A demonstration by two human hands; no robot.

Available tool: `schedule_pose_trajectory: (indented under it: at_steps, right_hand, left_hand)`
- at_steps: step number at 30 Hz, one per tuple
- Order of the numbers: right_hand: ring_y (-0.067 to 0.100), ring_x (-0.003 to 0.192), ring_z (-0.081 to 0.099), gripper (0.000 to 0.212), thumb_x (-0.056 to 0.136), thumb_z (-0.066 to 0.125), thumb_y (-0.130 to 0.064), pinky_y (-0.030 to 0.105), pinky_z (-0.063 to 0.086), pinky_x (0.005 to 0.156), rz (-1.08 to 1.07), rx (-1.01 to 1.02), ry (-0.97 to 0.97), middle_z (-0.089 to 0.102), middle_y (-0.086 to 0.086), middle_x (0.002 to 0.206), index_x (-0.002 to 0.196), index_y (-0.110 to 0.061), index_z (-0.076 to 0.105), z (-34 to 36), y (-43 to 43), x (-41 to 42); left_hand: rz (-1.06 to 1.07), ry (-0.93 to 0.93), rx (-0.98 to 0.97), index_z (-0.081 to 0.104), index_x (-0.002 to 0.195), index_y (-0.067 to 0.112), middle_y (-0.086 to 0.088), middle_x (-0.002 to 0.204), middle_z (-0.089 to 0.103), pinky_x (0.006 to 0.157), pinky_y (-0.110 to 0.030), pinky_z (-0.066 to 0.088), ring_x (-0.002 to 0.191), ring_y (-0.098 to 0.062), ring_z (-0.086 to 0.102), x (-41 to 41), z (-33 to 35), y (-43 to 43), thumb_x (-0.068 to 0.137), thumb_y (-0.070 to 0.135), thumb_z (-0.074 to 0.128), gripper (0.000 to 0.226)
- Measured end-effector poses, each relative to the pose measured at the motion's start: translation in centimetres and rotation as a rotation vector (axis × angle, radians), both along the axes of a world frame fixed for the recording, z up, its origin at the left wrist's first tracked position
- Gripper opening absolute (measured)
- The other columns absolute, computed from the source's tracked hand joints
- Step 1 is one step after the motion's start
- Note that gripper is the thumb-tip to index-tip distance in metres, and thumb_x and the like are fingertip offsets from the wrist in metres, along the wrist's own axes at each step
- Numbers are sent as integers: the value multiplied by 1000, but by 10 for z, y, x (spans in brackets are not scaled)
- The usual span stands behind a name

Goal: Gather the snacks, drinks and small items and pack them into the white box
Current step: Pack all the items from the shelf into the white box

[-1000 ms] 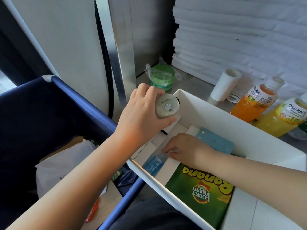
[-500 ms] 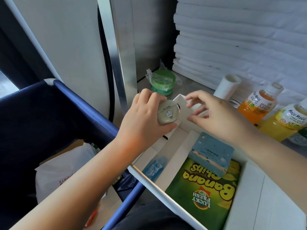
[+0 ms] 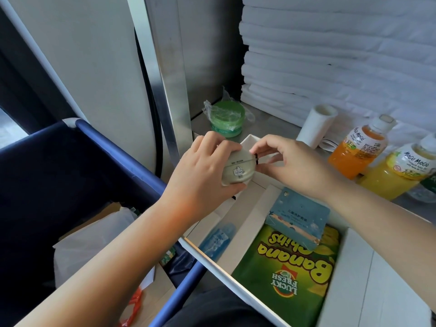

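At 8 to 9 o'clock, one dark blue bin [image 3: 106, 142], with one white bag [image 3: 94, 241] inside. From 4 to 6 o'clock, one white box [image 3: 203, 254], open at the top. Flat inside, one green bag [image 3: 287, 279] reading "Lucky Fresh Banana Chips". Overlapping that bag's far edge, one pale blue card packet [image 3: 297, 220], print too fine to read. Along the box's 8 o'clock wall, one blue sachet [image 3: 218, 239]. At 3 o'clock, outside the box, two drinks labelled "Mogu Mogu" just beside each other: one orange bottle [image 3: 354, 149] and one yellow bottle [image 3: 396, 178]. At 2 o'clock, one white roll [image 3: 317, 125], tilted. At 12 o'clock, one green tub [image 3: 227, 119] in clear wrap. Dead centre, above the box's far corner, one pale round case [image 3: 238, 171] bearing a small printed picture and an unreadable line of text. Left hand [image 3: 203, 175] curled round the case, fingers over the top, thumb beneath. Right hand [image 3: 295, 166] pinching, between thumb and forefinger, a small black tab [image 3: 256, 159] at the case's 3 o'clock edge.
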State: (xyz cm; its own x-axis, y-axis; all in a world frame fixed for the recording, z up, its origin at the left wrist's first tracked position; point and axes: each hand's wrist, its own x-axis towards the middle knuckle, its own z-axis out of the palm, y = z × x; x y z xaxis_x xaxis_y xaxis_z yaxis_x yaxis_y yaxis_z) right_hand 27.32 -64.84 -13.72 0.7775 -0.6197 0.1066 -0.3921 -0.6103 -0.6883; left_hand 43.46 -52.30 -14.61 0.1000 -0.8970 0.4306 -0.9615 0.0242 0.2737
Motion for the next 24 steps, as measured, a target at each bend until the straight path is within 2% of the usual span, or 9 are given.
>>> schedule_pose_trajectory:
  at_steps: [2, 6, 9, 12, 14, 16, 20, 22, 24]
  right_hand:
    - [-11, 91, 59, 12, 85, 68, -29, 13, 46, 79, -24, 12, -12, 66, -22, 94, 95, -33, 62, 1, -2, -4]
    - [-8, 79, 62, 11, 87, 65, -23, 16, 50, 72, -33, -81, 41, 69, -22, 81, 91, -33, 67, 5, -3, -10]
    - [-2, 80, 60, 15, 89, 62, -23, 16, 46, 66, 15, -296, 166, 67, -21, 86, 95, -36, 67, 3, -1, -12]
    - [8, 91, 59, 19, 92, 58, -22, 28, 47, 74, 90, -417, 265, 67, -15, 99, 104, -34, 67, 0, -1, -11]
    - [9, 96, 58, 21, 92, 57, -20, 29, 47, 78, 134, -452, 283, 67, -13, 103, 107, -31, 66, -3, 0, -11]
    - [11, 98, 58, 22, 93, 55, -18, 33, 48, 78, 169, -486, 303, 66, -12, 104, 109, -29, 65, -6, 0, -12]
    - [18, 91, 59, 20, 92, 54, -14, 39, 48, 71, 198, -529, 353, 64, -8, 96, 104, -28, 63, -13, -4, -11]
    - [18, 88, 59, 19, 91, 54, -14, 40, 49, 70, 201, -538, 377, 64, -7, 94, 101, -27, 63, -17, -6, -10]
    - [18, 85, 59, 16, 91, 54, -16, 38, 48, 69, 216, -526, 398, 64, -6, 91, 97, -26, 64, -21, -8, -9]
  left_hand:
    - [-3, -27, 21, 55, 121, 15, -6, 113, 50, 82, -36, 46, 103, -23, 45, -1, 1, 0, 68, 43, 76, 64]
    - [-17, -148, 87, 54, 119, 15, -4, 113, 52, 85, -36, 42, 102, -24, 48, -5, 2, 0, 68, 51, 73, 65]
    - [-61, -323, 125, 55, 116, 16, -1, 110, 57, 83, -34, 37, 100, -24, 50, -8, 2, -3, 68, 55, 71, 64]
    - [-103, -494, 145, 58, 109, 16, 1, 101, 61, 78, -33, 39, 93, -22, 53, -10, 2, -3, 66, 63, 68, 65]
    - [-120, -583, 177, 58, 111, 17, 3, 99, 61, 76, -31, 44, 90, -19, 53, -12, 1, -3, 68, 69, 62, 68]
    - [-145, -660, 200, 52, 119, 17, 4, 102, 58, 78, -30, 43, 90, -18, 52, -13, 0, -2, 72, 72, 54, 72]
    - [-226, -723, 212, 14, 143, 12, -4, 114, 44, 84, -32, 36, 99, -21, 44, -16, -10, -8, 87, 64, 41, 81]
    - [-243, -690, 232, 8, 145, 11, -6, 116, 42, 86, -33, 37, 98, -23, 46, -18, -15, -10, 91, 58, 42, 79]
    - [-250, -650, 262, 10, 145, 11, -7, 116, 42, 89, -34, 38, 97, -24, 48, -20, -19, -11, 94, 49, 41, 71]
